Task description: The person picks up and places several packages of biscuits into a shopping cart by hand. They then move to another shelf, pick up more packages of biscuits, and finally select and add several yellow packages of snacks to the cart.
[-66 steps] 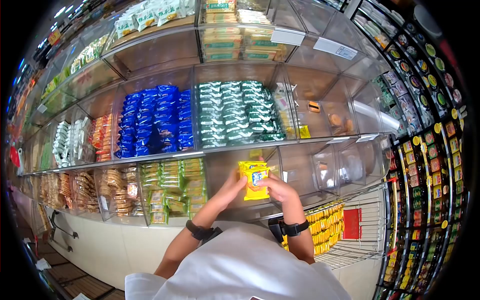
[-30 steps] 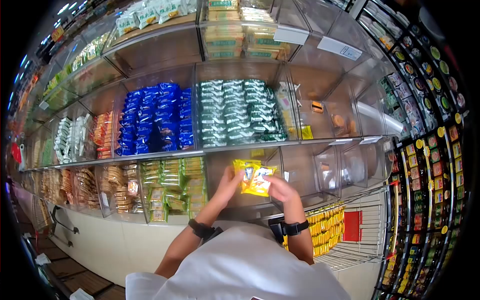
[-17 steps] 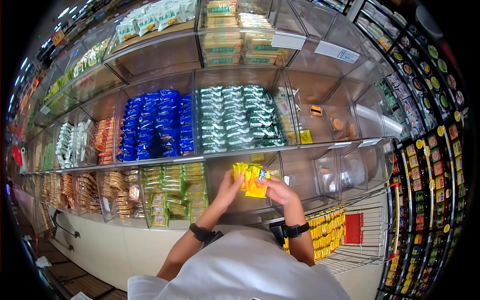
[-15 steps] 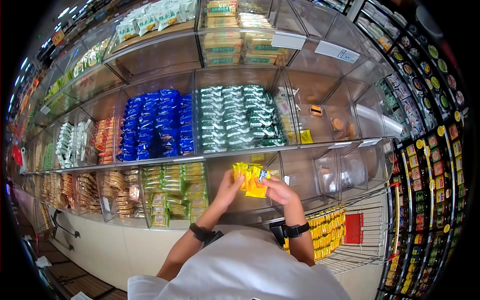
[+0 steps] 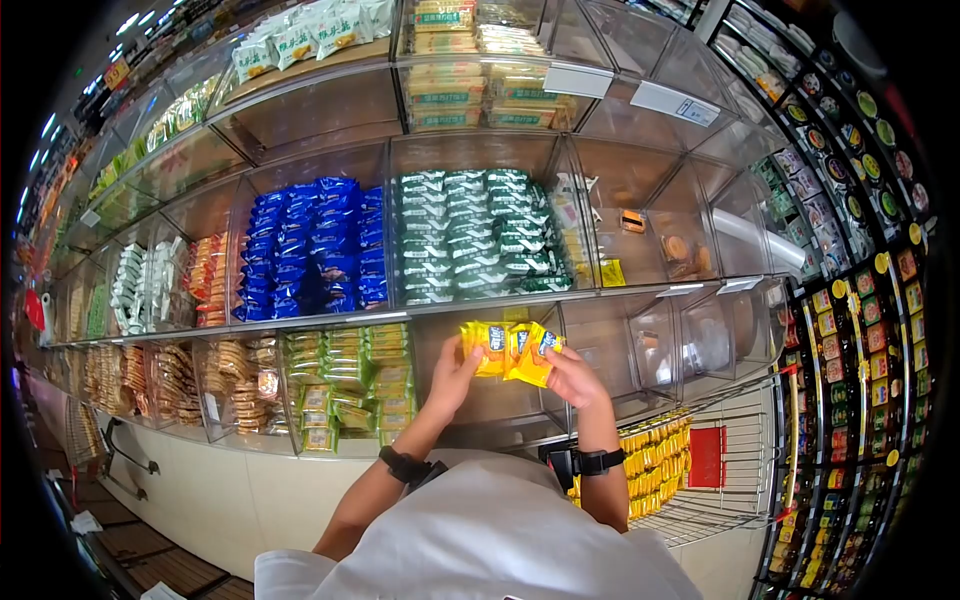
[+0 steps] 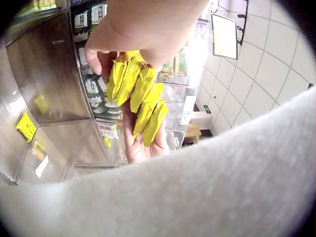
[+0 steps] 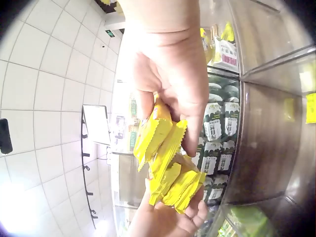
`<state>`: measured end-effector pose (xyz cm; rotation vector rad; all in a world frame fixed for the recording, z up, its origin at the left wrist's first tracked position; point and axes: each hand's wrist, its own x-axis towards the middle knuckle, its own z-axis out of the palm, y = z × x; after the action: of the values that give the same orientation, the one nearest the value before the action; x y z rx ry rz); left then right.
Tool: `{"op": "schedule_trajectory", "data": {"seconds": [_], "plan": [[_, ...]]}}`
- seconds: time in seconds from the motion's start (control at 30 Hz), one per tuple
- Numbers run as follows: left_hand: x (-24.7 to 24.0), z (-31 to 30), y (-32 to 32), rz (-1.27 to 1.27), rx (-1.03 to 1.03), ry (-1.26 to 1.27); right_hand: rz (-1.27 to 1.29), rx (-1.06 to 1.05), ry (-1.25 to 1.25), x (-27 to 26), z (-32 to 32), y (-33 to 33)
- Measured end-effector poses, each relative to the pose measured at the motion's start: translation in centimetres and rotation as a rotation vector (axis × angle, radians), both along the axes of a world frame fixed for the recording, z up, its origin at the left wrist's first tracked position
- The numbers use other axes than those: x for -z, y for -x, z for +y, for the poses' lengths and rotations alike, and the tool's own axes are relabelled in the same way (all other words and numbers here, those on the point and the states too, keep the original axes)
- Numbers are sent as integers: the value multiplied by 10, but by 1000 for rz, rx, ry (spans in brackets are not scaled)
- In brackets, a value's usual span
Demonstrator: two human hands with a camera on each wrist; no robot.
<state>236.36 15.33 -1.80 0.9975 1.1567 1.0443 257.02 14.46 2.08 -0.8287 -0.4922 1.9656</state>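
Note:
Several small yellow snack packets [image 5: 492,352] form a row between my two hands, over a clear-walled bin. My left hand [image 5: 456,376] grips the left end of the row, its thumb across the front. At the other end my right hand [image 5: 577,379] pinches the rightmost packets, which tilt outward. From the left wrist view, the crimped edges of the yellow packets [image 6: 129,81] stand side by side. The right wrist view has the packets [image 7: 165,148] bunched between the right hand's thumb and fingers, with the left hand [image 7: 165,221] beyond them.
Green-and-white packets [image 5: 470,240] and blue packets [image 5: 315,245] fill the bins above. Green packets [image 5: 345,375] lie in the bin to the left. A wire shopping cart [image 5: 735,440] with rows of yellow packets [image 5: 650,460] stands at the right, beside the shelf's front edge.
My right hand has shifted to the right and slightly up, and the yellow packets have spread from an overlapping bunch into a wider row. The left hand has barely moved.

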Motion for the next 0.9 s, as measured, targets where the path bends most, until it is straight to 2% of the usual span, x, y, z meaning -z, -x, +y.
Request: {"op": "schedule_trajectory", "data": {"seconds": [0.53,0.73,0.83,0.9], "plan": [[-6,-1,-2,-39,44,30,-71,22,-13,9,-1,10],[-18,-2,-3,-93,-7,49,-125,38,-21,10,-2,9],[-6,-2,-3,1,42,-31,-104,35,-34,9,-4,11],[-5,-3,-4,-41,16,-17,-109,27,-53,7,-6,13]]}}
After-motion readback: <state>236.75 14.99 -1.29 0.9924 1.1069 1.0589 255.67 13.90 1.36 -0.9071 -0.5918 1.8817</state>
